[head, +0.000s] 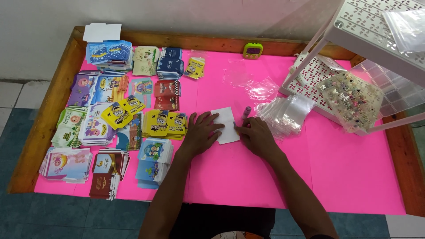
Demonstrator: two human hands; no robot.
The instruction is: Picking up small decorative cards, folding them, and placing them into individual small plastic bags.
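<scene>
Both hands are down flat on a white card [227,125] at the middle of the bench [248,177], which is covered in pink. The left hand [200,131] lies open, fingers spread over the card's left edge, gripping nothing. The right hand [256,135] rests at the card's right edge, fingers loosely curled, fingertips touching the card; whether it pinches anything, cannot tell.

A small purple tube [246,112] lies just above the right hand, close to the card's upper right corner. A heap of clear bags [285,113] sits just right of the tube, near the right hand. More loose clear bags [252,84] lie further back.

Left of the left hand: many stacks of coloured printed packets [115,115], the nearest yellow stack [164,123] just beside the left wrist. They fill the bench's left half.

Far right: a white rack [367,26] with pierced shelves overhangs the bench; its leg slants down near the bags. A clear tray of small trinkets [352,99] sits on its lower shelf. A green timer [253,50] stands at the back rim. A white sheet [102,32] lies on the back left corner.
</scene>
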